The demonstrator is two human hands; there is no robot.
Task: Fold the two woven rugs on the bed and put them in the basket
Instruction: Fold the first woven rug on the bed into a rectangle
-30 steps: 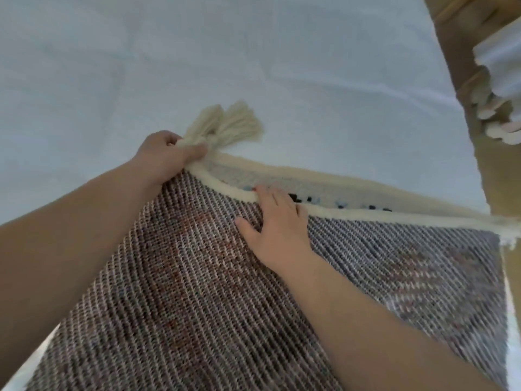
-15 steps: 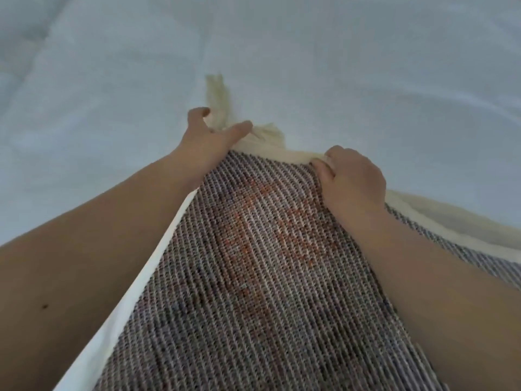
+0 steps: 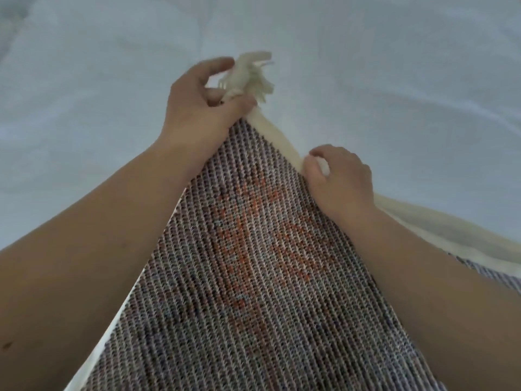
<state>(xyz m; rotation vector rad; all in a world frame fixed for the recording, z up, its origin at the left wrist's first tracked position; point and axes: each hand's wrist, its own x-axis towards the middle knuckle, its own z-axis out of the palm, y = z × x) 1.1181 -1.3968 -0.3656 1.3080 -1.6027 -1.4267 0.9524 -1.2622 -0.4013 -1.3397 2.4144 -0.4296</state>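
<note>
- The left hand pinches the corner of the woven rug just below its cream tassel, thumb and curled fingers closed round the bundle of yarn in the upper middle of the frame.
- The right hand grips the cream border of the same rug further down its edge, fingers curled over the hem, at centre right.
- A second ago the right hand lay flat on the weave with straight fingers; half a second ago it had closed on the hem. Now both hands clamp on the rug, well apart along that one edge, and the corner sits higher and more peaked than before.
- The rug fills the lower middle of the frame, reverse side up with a faint orange motif, its near part hidden between the forearms. A further stretch of cream border runs off at lower right.
- It rests on the white bed, which takes up the whole upper frame.
- Judgement: the fold of this first rug is under way, with the edge gathered ready to be carried over or squared up. The second rug and the basket are not in view, so most of the task seems still ahead.
</note>
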